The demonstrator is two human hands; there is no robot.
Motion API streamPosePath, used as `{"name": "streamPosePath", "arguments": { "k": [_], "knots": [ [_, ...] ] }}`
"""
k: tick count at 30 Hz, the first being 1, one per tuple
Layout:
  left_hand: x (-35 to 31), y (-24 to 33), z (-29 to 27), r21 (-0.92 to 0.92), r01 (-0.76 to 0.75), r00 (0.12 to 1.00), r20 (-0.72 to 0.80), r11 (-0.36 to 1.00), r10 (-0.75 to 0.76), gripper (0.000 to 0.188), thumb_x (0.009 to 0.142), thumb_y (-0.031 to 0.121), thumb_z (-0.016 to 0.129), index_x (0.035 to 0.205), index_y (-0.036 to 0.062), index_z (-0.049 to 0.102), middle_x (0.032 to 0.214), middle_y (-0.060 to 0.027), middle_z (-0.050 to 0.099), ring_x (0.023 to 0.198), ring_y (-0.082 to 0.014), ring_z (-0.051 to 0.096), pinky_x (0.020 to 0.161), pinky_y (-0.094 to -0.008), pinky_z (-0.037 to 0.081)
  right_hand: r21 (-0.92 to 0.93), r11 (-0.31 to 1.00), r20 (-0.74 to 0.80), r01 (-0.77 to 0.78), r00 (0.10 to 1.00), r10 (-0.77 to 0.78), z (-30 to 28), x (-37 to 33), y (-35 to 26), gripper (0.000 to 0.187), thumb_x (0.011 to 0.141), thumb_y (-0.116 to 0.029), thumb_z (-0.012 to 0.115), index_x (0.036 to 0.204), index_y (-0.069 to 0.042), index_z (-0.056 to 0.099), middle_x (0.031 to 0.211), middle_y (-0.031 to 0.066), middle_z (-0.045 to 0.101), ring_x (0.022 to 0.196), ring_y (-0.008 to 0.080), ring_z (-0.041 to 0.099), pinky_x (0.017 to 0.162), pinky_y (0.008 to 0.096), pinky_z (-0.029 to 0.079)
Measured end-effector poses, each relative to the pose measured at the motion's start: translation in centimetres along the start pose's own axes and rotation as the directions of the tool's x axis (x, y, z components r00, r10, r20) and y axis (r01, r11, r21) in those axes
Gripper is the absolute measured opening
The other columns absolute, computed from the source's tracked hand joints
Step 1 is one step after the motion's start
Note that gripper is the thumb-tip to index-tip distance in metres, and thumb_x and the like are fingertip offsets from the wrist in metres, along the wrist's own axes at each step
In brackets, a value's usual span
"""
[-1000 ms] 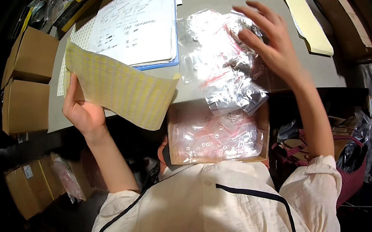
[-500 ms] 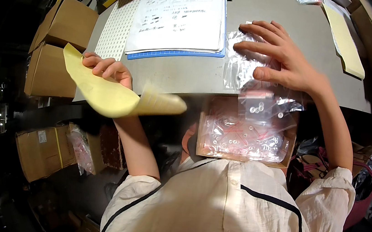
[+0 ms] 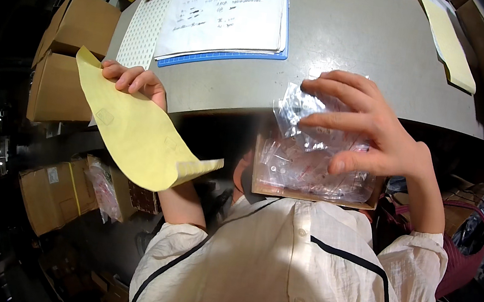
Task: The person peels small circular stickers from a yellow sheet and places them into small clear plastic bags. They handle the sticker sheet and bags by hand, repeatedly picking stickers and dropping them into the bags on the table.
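My left hand (image 3: pixel 136 82) grips the upper part of a yellow sheet of paper (image 3: pixel 130 132), which hangs down and curls at its lower end. My right hand (image 3: pixel 378 131) has its fingers spread over clear plastic bags (image 3: pixel 300 113) at the table's near edge. Below that edge, close to my body, sits an open cardboard box (image 3: pixel 314 200) filled with more clear bags (image 3: pixel 287 171) that hold small white rings and reddish pieces. The palm hides part of the upper bags, so whether it touches them is unclear.
On the grey table (image 3: pixel 340 25) lie handwritten papers (image 3: pixel 226 24) over a blue board (image 3: pixel 222 59), with a white dotted sheet (image 3: pixel 142 32) beside them. A yellow pad (image 3: pixel 445 46) lies at the right. Cardboard boxes (image 3: pixel 86 26) are stacked at the left.
My right hand has moved toward me, and the bags that lay on the table have slid over its edge above the box. The yellow sheet has unrolled and hangs lower.
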State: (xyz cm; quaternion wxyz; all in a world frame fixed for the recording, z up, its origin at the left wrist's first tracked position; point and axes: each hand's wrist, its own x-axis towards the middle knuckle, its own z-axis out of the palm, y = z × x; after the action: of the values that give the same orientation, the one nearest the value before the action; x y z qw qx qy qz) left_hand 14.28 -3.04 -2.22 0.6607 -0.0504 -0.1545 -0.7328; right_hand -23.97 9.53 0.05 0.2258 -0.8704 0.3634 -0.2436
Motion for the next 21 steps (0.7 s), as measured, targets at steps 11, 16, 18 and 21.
{"name": "streamPosePath", "arguments": {
  "k": [11, 16, 18, 21],
  "knots": [
    [-0.3, -0.3, 0.3, 0.02, -0.003, 1.0, 0.027, 1.0, 0.002, 0.028, 0.105, 0.021, 0.065, 0.123, 0.0, 0.064, 0.101, -0.0062, 0.077, 0.079, -0.0159, 0.067, 0.069, -0.0284, 0.053, 0.357, 0.933, -0.011, 0.051, 0.999, -0.051, -1.8, -1.8, -2.2, 0.079, 0.08, -0.066, 0.081, 0.123, 0.001, 0.077, 0.14, 0.0261, 0.064, 0.119, 0.0387, 0.066, 0.1, 0.0455, 0.053],
    [-0.1, 0.2, -0.9, 0.053, -0.026, 0.996, 0.082, 0.998, 0.022, 0.031, 0.107, 0.015, 0.06, 0.135, 0.0022, 0.057, 0.109, -0.0054, 0.077, 0.083, -0.0151, 0.067, 0.071, -0.0282, 0.052, 0.209, 0.963, -0.16, -0.172, 0.965, 0.207, -3.7, -2.3, -0.2, 0.068, 0.091, -0.057, 0.076, 0.13, -0.001, 0.074, 0.147, 0.0228, 0.061, 0.133, 0.0374, 0.06, 0.107, 0.0459, 0.051],
    [0.1, 0.0, -0.8, 0.057, -0.015, 0.997, 0.077, 0.998, 0.011, 0.032, 0.106, 0.012, 0.059, 0.137, 0.0024, 0.055, 0.109, -0.0054, 0.077, 0.083, -0.0148, 0.067, 0.07, -0.0278, 0.052, -0.051, 0.979, -0.241, -0.198, 0.954, 0.18, -2.9, -2.8, 1.9, 0.071, 0.091, -0.058, 0.074, 0.136, -0.003, 0.07, 0.151, 0.0212, 0.058, 0.139, 0.0391, 0.054, 0.112, 0.0493, 0.045],
    [0.1, 0.0, -0.8, 0.058, -0.02, 0.997, 0.077, 0.998, 0.015, 0.035, 0.104, 0.009, 0.06, 0.138, 0.0024, 0.054, 0.11, -0.0052, 0.076, 0.084, -0.0144, 0.067, 0.071, -0.0282, 0.052, -0.385, 0.897, -0.193, -0.218, 0.969, 0.153, -1.8, -2.7, 2.5, 0.082, 0.089, -0.066, 0.071, 0.146, -0.006, 0.062, 0.157, 0.0206, 0.053, 0.147, 0.0425, 0.044, 0.122, 0.0534, 0.031]
  ]
}}
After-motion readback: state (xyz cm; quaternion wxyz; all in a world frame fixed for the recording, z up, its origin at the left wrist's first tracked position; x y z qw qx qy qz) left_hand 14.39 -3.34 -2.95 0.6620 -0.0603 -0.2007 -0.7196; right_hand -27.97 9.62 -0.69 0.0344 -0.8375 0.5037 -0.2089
